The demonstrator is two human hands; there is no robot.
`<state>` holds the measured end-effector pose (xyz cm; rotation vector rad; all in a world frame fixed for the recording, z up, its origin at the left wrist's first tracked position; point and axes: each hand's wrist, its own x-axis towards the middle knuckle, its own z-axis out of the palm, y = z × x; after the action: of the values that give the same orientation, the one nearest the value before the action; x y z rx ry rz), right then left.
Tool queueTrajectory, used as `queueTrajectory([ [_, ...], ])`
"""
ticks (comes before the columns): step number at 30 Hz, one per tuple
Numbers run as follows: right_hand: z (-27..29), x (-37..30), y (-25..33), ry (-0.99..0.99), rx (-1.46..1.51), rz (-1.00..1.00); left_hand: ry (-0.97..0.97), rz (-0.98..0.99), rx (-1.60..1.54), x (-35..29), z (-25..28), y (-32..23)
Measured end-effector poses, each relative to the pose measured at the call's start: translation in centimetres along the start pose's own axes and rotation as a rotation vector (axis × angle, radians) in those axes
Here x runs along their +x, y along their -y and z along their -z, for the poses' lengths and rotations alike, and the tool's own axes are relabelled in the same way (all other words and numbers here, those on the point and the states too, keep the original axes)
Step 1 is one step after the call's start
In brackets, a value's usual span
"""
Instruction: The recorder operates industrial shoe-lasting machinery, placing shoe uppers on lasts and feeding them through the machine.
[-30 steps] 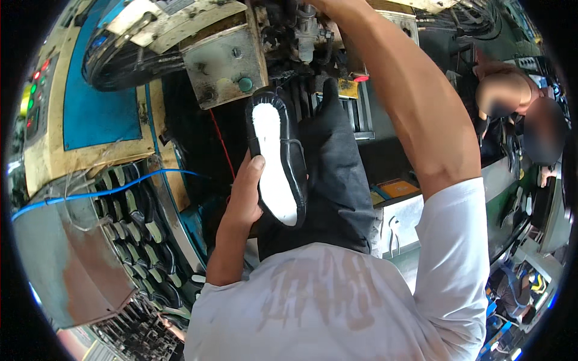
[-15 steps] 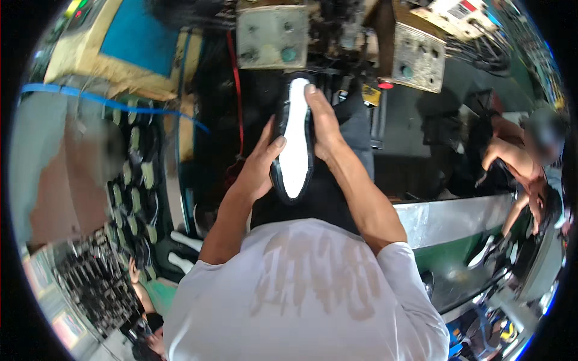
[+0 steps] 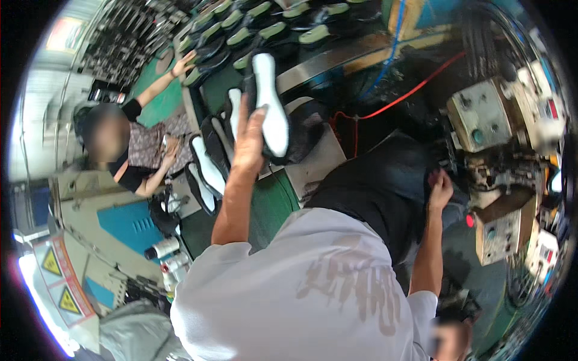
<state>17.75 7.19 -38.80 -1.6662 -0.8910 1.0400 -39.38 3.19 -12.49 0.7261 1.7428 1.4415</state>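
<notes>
A black shoe upper with a white insole board facing up (image 3: pixel 272 111) is in my left hand (image 3: pixel 248 141). The thumb lies near the white edge, the fingers along the dark side. It is held over the workbench beside more black shoe uppers with white bottoms (image 3: pixel 209 166), which rest to the left of my left hand. My right hand (image 3: pixel 441 189) hangs by my dark trousers (image 3: pixel 385 180), near the machine. Its fingers are curled, and what they hold, if anything, is hidden.
Several shoes with green insides (image 3: pixel 271 33) stand in rows at the far side. A co-worker (image 3: pixel 138 138) sits at left, one arm reaching toward those rows. Control boxes (image 3: pixel 480 117) and a machine are on the right. Red (image 3: pixel 415 90) and blue hoses cross behind. Another person is at lower right.
My body has turned left. The shoe upper, gripped by both hands before, is now in the left hand alone, near the other uppers. My right hand has let go and come down beside my leg.
</notes>
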Motion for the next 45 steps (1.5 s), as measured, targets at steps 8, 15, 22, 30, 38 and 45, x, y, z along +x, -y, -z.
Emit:
queueTrajectory([
  [8, 1.3, 0.8, -3.2, 0.146, 0.269, -0.203, -0.513, 0.0, 0.105, -1.7, 24.7, 5.5],
  [15, 1.7, -0.4, -0.9, 0.128, 0.321, -0.274, -0.62, 0.194, 0.64, -3.2, 37.4, 17.4],
  [22, -1.2, -2.8, -0.5, 0.152, 0.363, -0.174, -0.37, 0.329, 0.888, -3.4, 46.7, 20.1],
  [30, -3.2, -5.4, 2.6, -0.021, 0.338, -0.042, -0.291, -0.576, 0.951, 17.7, 25.6, 3.4],
  [38, 5.5, -20.9, 4.7, -0.8, -0.042, 0.144, 1.188, -0.561, 0.372, 0.6, -31.6, -1.0],
  [45, 3.5, -53.6, -6.9, -1.659, -0.192, -0.617, 2.458, -1.385, 0.246, -27.4, -38.1, 3.8],
])
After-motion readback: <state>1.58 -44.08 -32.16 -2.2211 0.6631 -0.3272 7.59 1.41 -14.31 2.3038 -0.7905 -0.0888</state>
